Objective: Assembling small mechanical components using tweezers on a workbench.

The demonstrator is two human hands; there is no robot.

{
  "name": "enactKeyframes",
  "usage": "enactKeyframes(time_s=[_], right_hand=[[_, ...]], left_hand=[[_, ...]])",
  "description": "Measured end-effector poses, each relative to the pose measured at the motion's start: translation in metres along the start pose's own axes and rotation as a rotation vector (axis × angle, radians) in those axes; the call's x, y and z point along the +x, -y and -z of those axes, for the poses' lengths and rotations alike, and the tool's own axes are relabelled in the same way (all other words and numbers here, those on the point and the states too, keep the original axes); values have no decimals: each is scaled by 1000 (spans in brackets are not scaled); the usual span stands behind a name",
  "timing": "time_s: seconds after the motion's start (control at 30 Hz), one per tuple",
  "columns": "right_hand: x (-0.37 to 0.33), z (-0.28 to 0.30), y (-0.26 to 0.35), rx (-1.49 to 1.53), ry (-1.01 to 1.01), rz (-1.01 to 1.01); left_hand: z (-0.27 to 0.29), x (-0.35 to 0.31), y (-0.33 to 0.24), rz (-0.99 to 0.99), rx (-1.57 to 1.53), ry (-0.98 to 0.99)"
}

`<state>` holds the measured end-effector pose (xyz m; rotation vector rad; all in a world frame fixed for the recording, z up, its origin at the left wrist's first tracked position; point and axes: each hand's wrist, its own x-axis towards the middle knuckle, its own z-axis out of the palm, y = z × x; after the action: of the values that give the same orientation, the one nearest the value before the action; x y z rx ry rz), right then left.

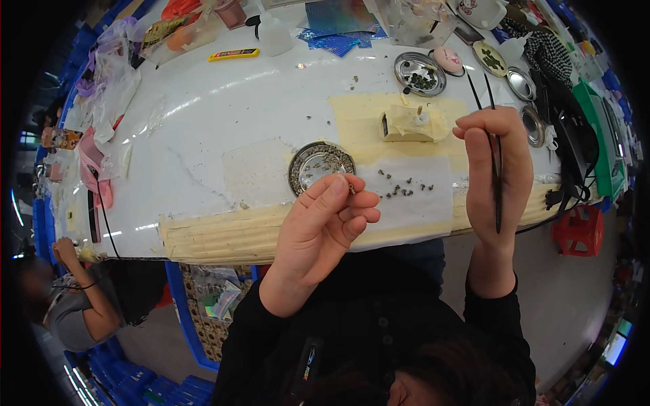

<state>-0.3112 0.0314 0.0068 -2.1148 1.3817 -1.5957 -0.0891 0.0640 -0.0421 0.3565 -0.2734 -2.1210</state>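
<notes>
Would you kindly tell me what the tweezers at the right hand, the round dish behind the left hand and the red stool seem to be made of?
Tweezers: probably metal with a dark finish, given the slim, even black arms.
Round dish: likely polished metal, from its silvery shine.
Red stool: seemingly moulded plastic, judging by its uniform colour and cut-out openings.

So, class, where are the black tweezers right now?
In the head view, the black tweezers are at the right, held in the person's right hand, one tip appearing just right of the pink oval item.
</notes>
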Motion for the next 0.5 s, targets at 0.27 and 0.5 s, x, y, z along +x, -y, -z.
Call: enactKeyframes(time_s=[0.27,0.5], right_hand=[[15,-14,-21,-442,129,96],[19,-18,-26,-426,162,95]], left_hand=[[-5,3,-2,13,-26,-5],[-6,3,-2,16,-11,-21]])
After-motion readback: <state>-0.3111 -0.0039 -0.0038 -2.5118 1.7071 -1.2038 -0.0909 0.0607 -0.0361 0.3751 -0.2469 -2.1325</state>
